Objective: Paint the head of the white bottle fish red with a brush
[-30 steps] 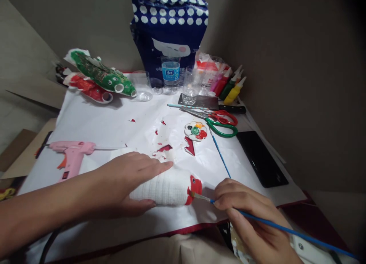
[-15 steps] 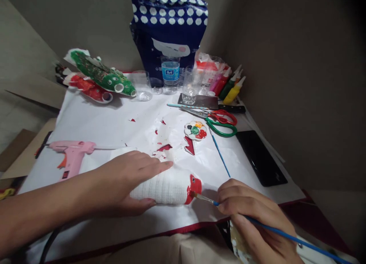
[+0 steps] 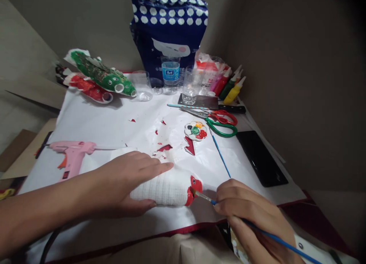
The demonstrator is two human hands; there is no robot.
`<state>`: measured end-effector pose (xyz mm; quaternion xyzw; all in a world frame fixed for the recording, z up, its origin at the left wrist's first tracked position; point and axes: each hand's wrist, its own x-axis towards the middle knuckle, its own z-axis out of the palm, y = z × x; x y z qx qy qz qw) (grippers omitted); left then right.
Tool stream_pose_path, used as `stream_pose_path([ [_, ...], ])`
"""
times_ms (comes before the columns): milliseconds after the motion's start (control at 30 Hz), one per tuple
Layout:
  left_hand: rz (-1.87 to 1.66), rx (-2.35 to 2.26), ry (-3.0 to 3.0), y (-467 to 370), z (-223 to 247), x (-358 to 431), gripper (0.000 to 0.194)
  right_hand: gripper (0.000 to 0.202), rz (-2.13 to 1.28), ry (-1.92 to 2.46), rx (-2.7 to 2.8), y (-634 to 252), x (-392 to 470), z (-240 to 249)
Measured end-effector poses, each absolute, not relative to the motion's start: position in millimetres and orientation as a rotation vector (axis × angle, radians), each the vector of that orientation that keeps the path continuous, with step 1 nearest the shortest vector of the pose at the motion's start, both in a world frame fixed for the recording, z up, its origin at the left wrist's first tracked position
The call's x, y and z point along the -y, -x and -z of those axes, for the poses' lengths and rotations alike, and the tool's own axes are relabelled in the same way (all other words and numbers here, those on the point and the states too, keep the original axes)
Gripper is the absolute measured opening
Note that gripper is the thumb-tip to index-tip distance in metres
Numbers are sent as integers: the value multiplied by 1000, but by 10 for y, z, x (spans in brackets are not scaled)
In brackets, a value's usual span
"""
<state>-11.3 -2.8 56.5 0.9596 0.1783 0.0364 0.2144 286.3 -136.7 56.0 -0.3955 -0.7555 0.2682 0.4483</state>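
Observation:
A white, cloth-wrapped fish body (image 3: 166, 189) lies near the front of the table, its right end painted red with an eye on it. My left hand (image 3: 140, 180) is wrapped over its left part, thumb on the near side and fingers on the far side. In my right hand (image 3: 248, 214) is a blue-handled paintbrush (image 3: 274, 239), held in a pinch. Its bristles touch the red-painted end. Beyond the fish body sits a flower-shaped paint palette (image 3: 195, 130) with dabs of red, orange, green and black.
A pink glue gun (image 3: 74, 151) lies at left, green and red fish (image 3: 103, 73) behind it. Scissors (image 3: 221, 123), a knife (image 3: 231, 109), a second paintbrush (image 3: 220, 153) and a black phone (image 3: 261, 158) lie at right. Plastic cups (image 3: 142, 87) and paint bottles (image 3: 234, 90) stand at the back.
The brush tip has shifted slightly right on the red-painted end, and my right hand has moved a little left. My left hand stays on the fish body.

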Motion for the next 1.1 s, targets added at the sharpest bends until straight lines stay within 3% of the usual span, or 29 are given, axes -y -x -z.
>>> stream_pose_path([
  [433, -112, -479, -2683, 103, -605, 41, 71, 26, -653, 923, 1813, -2910, 1282, -531],
  [700, -63, -562, -2851, 113, -827, 74, 58, 12, -290, 1507, 1510, -3140, 714, -373],
  [1100, -136, -522, -2810, 182, -702, -39, 61, 19, -328, 1539, 1632, -3228, 438, -70],
])
